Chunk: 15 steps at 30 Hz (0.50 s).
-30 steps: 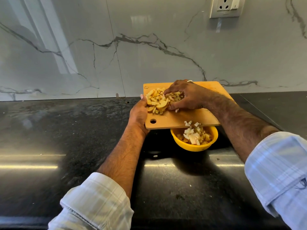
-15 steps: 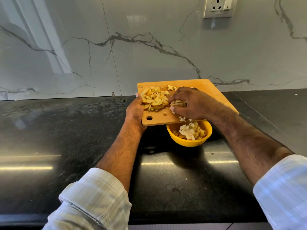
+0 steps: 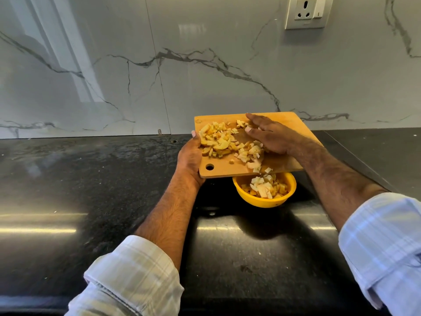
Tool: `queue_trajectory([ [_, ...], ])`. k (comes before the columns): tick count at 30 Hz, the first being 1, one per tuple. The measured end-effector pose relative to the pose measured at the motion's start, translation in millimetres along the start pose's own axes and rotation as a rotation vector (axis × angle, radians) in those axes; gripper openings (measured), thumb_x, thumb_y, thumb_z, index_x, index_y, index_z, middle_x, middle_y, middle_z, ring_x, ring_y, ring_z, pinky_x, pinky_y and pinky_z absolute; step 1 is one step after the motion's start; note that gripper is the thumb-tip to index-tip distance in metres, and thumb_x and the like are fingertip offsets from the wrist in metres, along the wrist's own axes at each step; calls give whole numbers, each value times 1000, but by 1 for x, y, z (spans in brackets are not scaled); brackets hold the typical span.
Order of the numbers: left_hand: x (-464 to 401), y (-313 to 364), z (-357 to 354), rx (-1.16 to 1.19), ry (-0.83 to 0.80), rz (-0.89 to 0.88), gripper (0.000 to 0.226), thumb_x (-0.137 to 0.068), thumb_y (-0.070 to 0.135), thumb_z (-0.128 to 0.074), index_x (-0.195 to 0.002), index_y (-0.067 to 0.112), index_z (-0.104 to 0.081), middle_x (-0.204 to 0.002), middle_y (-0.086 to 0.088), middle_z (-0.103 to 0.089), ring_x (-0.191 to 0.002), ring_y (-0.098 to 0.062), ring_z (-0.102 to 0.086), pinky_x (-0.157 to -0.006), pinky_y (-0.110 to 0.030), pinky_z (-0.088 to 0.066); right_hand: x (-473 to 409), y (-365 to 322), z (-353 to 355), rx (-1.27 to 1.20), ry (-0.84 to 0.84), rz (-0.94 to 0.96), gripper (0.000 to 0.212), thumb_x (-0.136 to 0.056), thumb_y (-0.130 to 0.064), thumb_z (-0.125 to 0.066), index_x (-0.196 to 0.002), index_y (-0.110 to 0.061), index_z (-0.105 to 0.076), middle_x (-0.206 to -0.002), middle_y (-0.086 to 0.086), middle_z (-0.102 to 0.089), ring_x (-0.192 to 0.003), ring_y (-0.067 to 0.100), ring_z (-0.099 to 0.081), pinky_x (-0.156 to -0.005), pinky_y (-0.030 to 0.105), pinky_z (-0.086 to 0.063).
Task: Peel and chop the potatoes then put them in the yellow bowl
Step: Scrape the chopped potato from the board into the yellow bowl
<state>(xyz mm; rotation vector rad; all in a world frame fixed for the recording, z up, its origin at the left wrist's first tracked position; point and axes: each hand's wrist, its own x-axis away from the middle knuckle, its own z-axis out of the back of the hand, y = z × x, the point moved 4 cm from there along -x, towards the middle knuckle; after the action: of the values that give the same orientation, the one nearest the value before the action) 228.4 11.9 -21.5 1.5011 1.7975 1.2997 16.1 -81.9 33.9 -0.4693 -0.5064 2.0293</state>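
A wooden cutting board (image 3: 291, 124) is held above the counter, its near edge over the yellow bowl (image 3: 257, 200). My left hand (image 3: 190, 156) grips the board's left edge near its hole. Chopped potato pieces (image 3: 218, 141) lie heaped on the board's left half. My right hand (image 3: 266, 135) lies flat on the board with straight fingers, touching a trail of pieces that runs to the near edge. A few pieces are at the edge, dropping toward the bowl. The bowl holds several potato pieces (image 3: 264, 187).
The bowl stands on a black stone counter (image 3: 91, 201). A white marble backsplash (image 3: 136, 76) rises behind it, with a wall socket (image 3: 305, 12) at the upper right. A seam in the counter runs diagonally at the right.
My right hand has opened from a curled scoop and moved back up the board to its far side. More pieces have slid to the near edge and into the bowl.
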Motion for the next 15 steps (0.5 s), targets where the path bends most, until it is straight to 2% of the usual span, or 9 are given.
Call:
queue_trajectory([
  [4,-2,-1,1,-2,-5,-21,50,-104,56,-57,-130,14,-70,-109,-15,-80,-97,-37,-79,-80,-59,-64,-9,-11,-8,43,-33,64,54,-111,-47,-37,-162,-31,-31,-169,-11,-24,-155,8,-20,-124,28,-13],
  [9,-2,-1,1,27,21,-25,49,-105,55,-56,-130,15,-69,-108,-15,-80,-95,-36,-79,-71,-55,-65,5,-13,-9,-33,12,123,42,-110,-42,-43,-151,-36,-51,-159,-13,-44,-147,9,-37,-118,28,-27],
  [13,-1,-1,-1,42,34,-32,47,-106,53,-55,-129,14,-69,-105,-14,-81,-92,-34,-79,-63,-50,-65,29,-16,-14,-60,13,149,41,-109,-43,-45,-149,-38,-54,-158,-13,-46,-145,7,-39,-120,34,-30],
  [15,1,0,-1,43,38,-35,46,-106,53,-56,-127,14,-70,-104,-14,-81,-92,-34,-80,-63,-50,-65,42,-18,-17,-82,19,159,41,-109,-41,-46,-149,-36,-54,-158,-13,-46,-146,5,-38,-120,31,-29],
])
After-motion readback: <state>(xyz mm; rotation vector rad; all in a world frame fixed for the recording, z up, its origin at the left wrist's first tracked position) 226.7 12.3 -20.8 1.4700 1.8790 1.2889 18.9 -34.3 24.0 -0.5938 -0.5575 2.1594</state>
